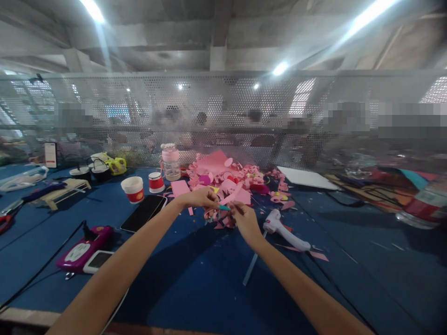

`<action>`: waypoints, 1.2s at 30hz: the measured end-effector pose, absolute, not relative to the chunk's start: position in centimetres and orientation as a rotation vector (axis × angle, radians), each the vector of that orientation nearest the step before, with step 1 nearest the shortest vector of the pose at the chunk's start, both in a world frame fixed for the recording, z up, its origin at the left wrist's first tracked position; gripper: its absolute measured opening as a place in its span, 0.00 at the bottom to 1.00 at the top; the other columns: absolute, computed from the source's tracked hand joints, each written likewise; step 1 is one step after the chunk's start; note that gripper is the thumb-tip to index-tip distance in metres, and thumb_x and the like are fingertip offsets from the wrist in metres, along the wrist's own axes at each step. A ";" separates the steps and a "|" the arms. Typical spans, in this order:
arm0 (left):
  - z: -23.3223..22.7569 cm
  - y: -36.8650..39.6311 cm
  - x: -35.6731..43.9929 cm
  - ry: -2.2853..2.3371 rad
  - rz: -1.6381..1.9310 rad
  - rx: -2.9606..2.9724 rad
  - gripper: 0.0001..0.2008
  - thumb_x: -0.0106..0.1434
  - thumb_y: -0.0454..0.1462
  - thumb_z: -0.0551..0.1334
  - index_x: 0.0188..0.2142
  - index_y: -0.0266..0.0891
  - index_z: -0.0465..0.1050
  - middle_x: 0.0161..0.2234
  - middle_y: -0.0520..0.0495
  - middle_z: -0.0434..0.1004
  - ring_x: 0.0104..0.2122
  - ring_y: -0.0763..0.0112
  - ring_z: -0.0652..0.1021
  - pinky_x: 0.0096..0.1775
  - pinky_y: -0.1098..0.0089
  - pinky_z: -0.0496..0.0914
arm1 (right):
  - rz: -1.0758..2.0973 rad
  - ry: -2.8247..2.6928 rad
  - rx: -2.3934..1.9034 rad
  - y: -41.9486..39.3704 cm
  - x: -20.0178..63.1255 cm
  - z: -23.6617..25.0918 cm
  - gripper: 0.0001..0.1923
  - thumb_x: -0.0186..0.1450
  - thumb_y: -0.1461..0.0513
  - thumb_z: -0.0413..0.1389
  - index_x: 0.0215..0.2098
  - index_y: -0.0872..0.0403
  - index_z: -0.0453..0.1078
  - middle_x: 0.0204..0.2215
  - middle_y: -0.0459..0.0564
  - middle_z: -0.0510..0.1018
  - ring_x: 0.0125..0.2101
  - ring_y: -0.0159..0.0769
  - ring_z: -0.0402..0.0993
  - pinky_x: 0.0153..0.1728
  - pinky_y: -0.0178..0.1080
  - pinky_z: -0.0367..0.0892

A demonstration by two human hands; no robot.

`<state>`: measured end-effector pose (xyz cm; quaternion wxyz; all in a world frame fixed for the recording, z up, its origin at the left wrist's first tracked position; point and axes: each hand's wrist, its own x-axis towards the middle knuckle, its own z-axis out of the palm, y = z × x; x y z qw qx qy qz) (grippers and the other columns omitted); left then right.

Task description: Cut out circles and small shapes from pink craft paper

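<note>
Teal strip: small and narrow, bridging the gap between the two hands (224, 208); long axis runs roughly crosswise, from one set of fingertips to the other.
Left hand: fingers pinched on the strip's left end (204, 198).
Right hand: fingertips closed at its right end (244, 218); neither hand clearly nearer.
Pink paper scraps: heaped just beyond the hands (213, 164).
Glue gun: lying right of the right hand (286, 233).
Counter: blue, beneath both hands (195, 288).
</note>
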<state>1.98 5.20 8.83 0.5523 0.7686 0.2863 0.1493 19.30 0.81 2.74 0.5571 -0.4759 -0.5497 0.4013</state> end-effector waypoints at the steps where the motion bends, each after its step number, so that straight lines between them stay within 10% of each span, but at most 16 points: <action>1: 8.8 5.2 2.0 0.662 0.334 1.817 0.14 0.51 0.43 0.64 0.21 0.32 0.70 0.14 0.54 0.68 0.13 0.81 0.68 0.19 0.78 0.60 | 1.020 -1.233 -1.096 0.9 19.3 2.9 0.10 0.54 0.55 0.56 0.24 0.53 0.67 0.11 0.41 0.68 0.10 0.30 0.62 0.13 0.34 0.61; 17: 7.9 6.0 2.0 0.659 0.509 1.771 0.12 0.50 0.41 0.64 0.22 0.33 0.71 0.16 0.53 0.71 0.17 0.80 0.70 0.24 0.77 0.63 | 1.029 -1.308 -1.087 0.5 19.7 3.9 0.15 0.50 0.53 0.59 0.20 0.56 0.65 0.07 0.41 0.66 0.03 0.26 0.54 0.03 0.29 0.44; 36: 8.0 5.9 1.3 0.765 0.311 1.733 0.15 0.44 0.43 0.67 0.22 0.34 0.68 0.13 0.55 0.69 0.16 0.79 0.71 0.23 0.77 0.64 | 1.335 -1.563 -0.997 0.1 19.4 3.6 0.24 0.52 0.42 0.50 0.21 0.54 0.65 0.09 0.42 0.69 0.09 0.32 0.66 0.09 0.32 0.62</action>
